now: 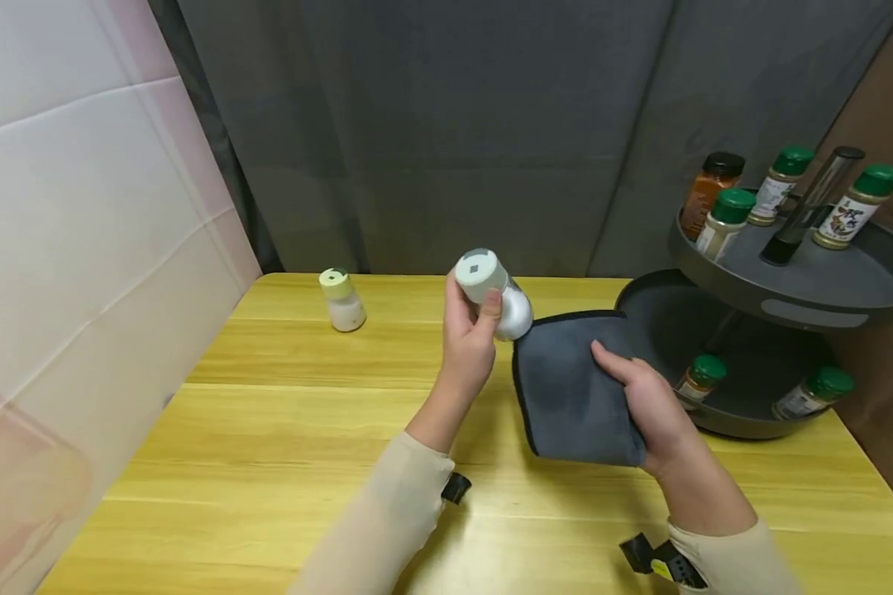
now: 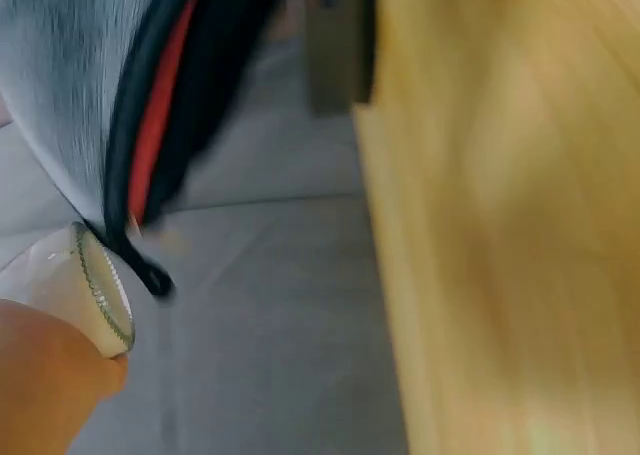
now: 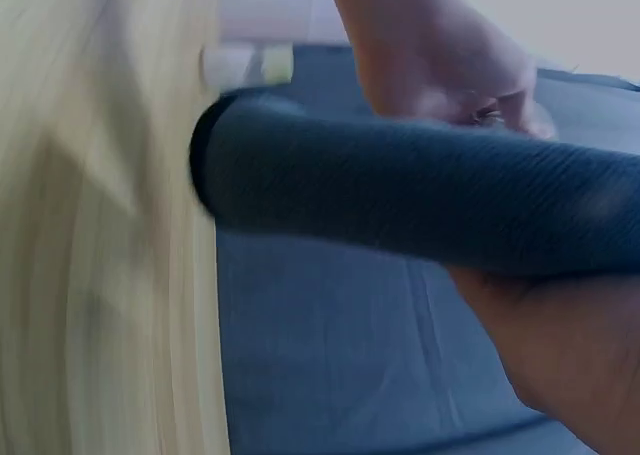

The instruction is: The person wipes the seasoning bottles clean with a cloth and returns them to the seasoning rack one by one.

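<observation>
My left hand (image 1: 470, 343) grips a small seasoning bottle (image 1: 515, 316) above the table, tilted so its pale cap, marked with a dark square, faces up and left. In the left wrist view the bottle's round glass base (image 2: 108, 293) pokes out past the fingers. A folded grey cloth (image 1: 576, 397) with black edging hangs from my right hand (image 1: 658, 417), thumb on its near face and the other fingers hidden behind. The cloth's upper left corner is right beside the bottle; whether they touch I cannot tell. In the right wrist view, the folded cloth (image 3: 400, 190) covers part of both hands.
A second seasoning bottle (image 1: 346, 306) with a yellow-green cap stands at the table's back left. On the right, a dark two-tier round rack (image 1: 826, 289) carries several spice bottles, mostly green-capped. Behind the wooden table (image 1: 268, 463) hangs a grey curtain (image 1: 432, 124).
</observation>
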A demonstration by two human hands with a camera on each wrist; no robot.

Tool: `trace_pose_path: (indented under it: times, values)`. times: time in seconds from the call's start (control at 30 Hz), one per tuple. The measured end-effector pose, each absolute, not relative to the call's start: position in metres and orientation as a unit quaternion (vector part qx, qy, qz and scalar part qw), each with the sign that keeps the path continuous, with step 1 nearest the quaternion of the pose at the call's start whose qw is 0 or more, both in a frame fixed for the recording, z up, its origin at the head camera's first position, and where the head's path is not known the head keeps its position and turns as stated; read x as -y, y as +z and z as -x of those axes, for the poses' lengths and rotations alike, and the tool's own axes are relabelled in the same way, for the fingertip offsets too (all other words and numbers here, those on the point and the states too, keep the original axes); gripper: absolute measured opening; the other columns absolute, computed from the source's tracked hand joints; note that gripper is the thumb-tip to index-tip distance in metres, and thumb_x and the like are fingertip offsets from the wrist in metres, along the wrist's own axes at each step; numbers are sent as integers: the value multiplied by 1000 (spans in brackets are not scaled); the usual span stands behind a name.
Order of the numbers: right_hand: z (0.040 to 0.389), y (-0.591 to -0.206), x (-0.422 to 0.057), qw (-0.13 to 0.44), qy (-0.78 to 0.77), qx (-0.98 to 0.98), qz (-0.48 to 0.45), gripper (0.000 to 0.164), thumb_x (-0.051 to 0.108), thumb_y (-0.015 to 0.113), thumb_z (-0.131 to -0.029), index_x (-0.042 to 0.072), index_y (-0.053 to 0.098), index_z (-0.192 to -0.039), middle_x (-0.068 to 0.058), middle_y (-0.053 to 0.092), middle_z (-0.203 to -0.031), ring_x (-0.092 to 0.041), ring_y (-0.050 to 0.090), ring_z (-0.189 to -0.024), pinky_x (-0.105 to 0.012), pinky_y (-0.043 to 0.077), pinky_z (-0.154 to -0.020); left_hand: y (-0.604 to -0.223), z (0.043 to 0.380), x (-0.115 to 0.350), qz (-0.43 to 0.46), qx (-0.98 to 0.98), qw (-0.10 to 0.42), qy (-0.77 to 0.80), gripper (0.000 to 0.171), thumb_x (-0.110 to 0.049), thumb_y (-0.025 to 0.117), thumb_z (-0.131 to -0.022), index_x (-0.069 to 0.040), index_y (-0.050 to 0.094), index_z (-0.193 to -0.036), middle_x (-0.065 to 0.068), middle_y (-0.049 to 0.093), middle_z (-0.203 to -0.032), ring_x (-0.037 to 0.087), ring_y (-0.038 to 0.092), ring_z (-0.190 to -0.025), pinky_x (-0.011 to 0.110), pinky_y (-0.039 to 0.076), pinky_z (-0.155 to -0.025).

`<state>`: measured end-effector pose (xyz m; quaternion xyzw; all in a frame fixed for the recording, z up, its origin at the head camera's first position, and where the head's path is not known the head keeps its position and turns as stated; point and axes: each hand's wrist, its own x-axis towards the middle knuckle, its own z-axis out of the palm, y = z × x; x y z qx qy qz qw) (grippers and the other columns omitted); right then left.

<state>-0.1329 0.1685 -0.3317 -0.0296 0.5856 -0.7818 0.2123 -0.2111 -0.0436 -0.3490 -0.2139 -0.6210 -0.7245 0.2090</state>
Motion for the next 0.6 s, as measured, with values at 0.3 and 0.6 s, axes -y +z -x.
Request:
trace_pose_path:
  times: [0.3,0.6]
  values:
    - [116,-347,-210,200,-589,-783,2,68,49,36,-115,-6,38,-155,-12,66,-127,-16,71,-104,-31,59,-88,-378,262,14,144,752,95,-637,55,-21,64,-108,-4,41,-155,20,58,-147,34,57,-139,53,47,-118]
    - [106,-348,-221,164,-449,-878,-9,71,55,34,-114,-1,43,-157,-29,50,-155,-42,56,-133,-47,50,-102,-399,297,-21,135,819,-7,-558,59,-25,71,-104,-3,47,-152,19,60,-147,33,62,-134,49,54,-111]
